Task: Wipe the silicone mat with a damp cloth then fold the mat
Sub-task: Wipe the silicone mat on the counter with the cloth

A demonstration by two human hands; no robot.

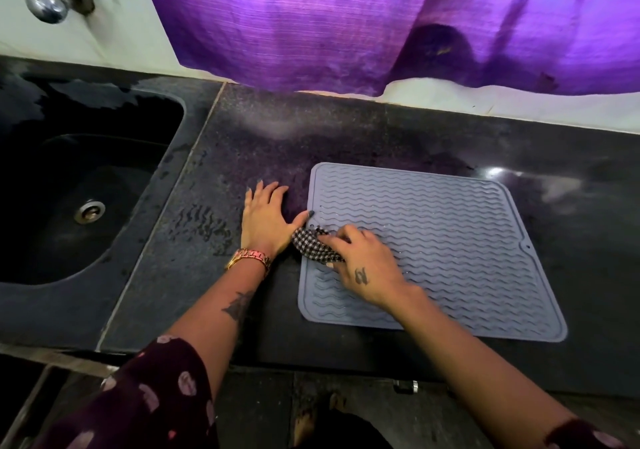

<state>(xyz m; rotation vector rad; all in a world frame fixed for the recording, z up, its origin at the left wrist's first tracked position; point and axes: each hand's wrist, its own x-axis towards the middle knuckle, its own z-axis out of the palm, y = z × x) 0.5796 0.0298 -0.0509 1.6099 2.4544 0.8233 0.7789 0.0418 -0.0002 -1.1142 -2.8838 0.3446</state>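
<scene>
from the head view, the grey ribbed silicone mat (450,240) lies flat on the dark table (242,136), at about 3 o'clock from the sink (86,188). the right hand (367,268) has its grip bunched on the checked cloth (313,246) at the mat's 9 o'clock edge; the left hand (265,216) rests flat, fingers apart, thumb touching that edge. wiping probably goes best along the wavy ribs, with the thumb pinning the mat.

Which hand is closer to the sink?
Left. The left hand lies flat on the counter between sink and mat; the right hand is on the mat, farther away.
</scene>
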